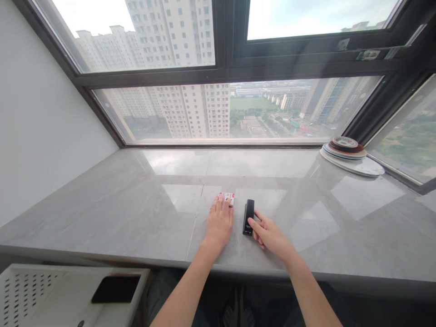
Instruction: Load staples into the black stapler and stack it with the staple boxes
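A small white box with red and pink print (229, 196) lies on the grey stone sill. My left hand (220, 223) rests over its near part, fingers laid on top and covering much of it. Just to the right, a black stapler (249, 217) points away from me. The thumb of my right hand (267, 230) presses on the stapler's near right side, with the other fingers curled beside and partly behind it. A narrow strip of sill separates the box from the stapler.
Stacked plates (352, 156) stand at the sill's back right corner, near the dark window frame (221, 77). Below the front edge on the left is a white perforated tray (68, 290) with a black phone-like object (116, 289).
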### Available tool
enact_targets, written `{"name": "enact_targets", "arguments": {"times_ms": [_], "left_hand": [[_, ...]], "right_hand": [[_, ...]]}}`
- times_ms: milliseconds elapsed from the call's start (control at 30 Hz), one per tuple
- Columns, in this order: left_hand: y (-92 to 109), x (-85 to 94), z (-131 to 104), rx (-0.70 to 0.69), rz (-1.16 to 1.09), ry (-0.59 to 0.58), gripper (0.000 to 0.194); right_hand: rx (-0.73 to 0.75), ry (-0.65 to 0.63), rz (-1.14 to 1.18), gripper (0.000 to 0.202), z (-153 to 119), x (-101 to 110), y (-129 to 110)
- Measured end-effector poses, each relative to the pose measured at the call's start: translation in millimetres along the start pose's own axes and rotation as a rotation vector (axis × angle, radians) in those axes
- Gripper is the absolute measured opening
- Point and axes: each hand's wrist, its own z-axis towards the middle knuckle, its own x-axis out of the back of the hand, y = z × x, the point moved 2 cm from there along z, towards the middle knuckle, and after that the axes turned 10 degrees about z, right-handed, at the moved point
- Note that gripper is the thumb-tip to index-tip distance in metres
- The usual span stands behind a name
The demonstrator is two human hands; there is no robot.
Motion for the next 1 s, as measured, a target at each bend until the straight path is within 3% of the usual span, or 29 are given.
{"name": "enact_targets", "arguments": {"times_ms": [167, 267, 533, 700, 1000], "left_hand": [[0, 13.0, -24, 0.066, 0.022, 0.000, 0.037], [-16, 22.3, -35, 0.078, 0.037, 0.011, 0.038], [-119, 53.6, -49, 0.074, 0.103, 0.019, 0.036], [-157, 60.1, -46, 0.069, 0.107, 0.051, 0.035], [-171, 61.7, -40, 0.071, 0.057, 0.050, 0.034]], "right_hand": [[0.042, -0.077, 0.019, 0.068, 13, -34, 4], [0.061, -0.143, 0.022, 0.063, 20, -62, 5], [0.154, -0.428, -0.140, 0.087, 42, -146, -2], [0.287, -0.315, -0.356, 0.070, 54, -178, -12], [0.266, -0.186, -0.513, 0.071, 50, -188, -22]]}}
